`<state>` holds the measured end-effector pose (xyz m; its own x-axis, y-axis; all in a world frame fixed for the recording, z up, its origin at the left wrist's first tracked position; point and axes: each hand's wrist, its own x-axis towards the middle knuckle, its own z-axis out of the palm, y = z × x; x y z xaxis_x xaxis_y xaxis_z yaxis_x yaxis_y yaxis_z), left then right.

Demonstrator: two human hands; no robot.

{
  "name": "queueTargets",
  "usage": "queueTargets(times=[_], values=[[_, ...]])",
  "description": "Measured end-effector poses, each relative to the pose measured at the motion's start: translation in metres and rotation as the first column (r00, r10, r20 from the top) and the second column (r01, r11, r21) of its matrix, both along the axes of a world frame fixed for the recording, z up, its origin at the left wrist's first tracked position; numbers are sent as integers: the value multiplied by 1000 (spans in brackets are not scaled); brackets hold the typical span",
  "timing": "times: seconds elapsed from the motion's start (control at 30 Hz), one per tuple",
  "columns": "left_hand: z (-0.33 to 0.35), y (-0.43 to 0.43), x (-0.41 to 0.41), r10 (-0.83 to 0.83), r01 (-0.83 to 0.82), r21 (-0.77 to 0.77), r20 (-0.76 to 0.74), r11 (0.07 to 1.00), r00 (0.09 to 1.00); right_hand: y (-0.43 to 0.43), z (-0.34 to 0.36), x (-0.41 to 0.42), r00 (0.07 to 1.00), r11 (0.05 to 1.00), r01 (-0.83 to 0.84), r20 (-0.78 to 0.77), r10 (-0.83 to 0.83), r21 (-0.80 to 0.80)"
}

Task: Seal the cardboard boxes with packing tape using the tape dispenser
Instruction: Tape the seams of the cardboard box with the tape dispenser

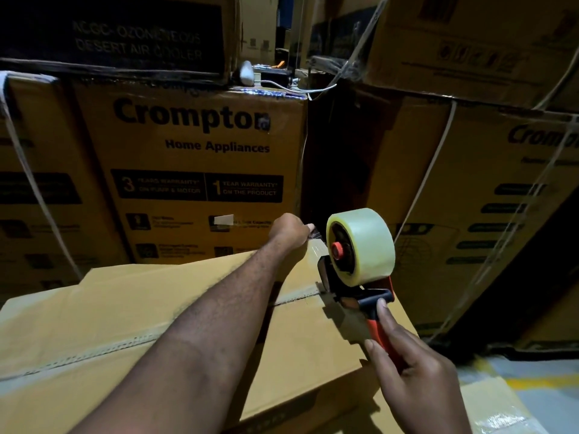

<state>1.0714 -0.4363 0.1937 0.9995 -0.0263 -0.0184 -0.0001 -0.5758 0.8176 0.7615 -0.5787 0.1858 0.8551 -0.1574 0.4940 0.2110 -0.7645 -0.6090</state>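
A plain cardboard box (156, 308) lies in front of me, its top flaps meeting along a seam that runs from lower left to upper right. A red and black tape dispenser (360, 277) with a clear tape roll (365, 242) stands on the box top near its far right corner. My right hand (416, 371) grips the dispenser's red handle. My left hand (289, 230) reaches across the box to its far edge and pinches the free end of the tape (316, 245), which is stretched between my fingers and the dispenser.
Stacked printed appliance cartons (194, 170) form a wall right behind the box, bound with white straps (31, 183). More cartons (488, 189) stand at the right. Small items and a white cable (269, 78) lie on a carton top. Another flat cardboard piece (488, 405) lies at bottom right.
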Motion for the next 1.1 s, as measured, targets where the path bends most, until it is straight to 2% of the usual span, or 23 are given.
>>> queueTargets(times=[0.4, 0.5, 0.57, 0.63, 0.67, 0.73, 0.83, 1.1], values=[[-7, -4, -7, 21, -23, 312, 11, 950, 1000, 2, -3, 0, 996, 998, 59, -67, -59, -3], [-7, -7, -5, 104, -113, 244, 49, 963, 993, 0, -1, 2, 995, 998, 63, -82, -64, -15], [-4, -7, -10, 133, -158, 163, 154, 974, 979, 1, 1, 3, 993, 998, 66, -95, -68, -26], [-5, -4, -18, 79, -105, 82, 270, 991, 960, 1, 3, 4, 990, 997, 73, -117, -76, -30], [-5, -2, -24, 10, -35, 87, 277, 996, 961, 2, 5, 4, 989, 996, 77, -127, -81, -35], [-4, 2, -34, -130, 83, 208, 223, 975, 966, 3, 7, 4, 986, 996, 73, -149, -79, -43], [-1, 4, -32, -179, 89, 421, 179, 903, 967, 5, 14, 4, 975, 997, 66, -212, -72, -34], [-6, -5, -29, -268, 219, 491, 29, 843, 963, 4, 36, 3, 931, 993, 107, -343, -121, -59]])
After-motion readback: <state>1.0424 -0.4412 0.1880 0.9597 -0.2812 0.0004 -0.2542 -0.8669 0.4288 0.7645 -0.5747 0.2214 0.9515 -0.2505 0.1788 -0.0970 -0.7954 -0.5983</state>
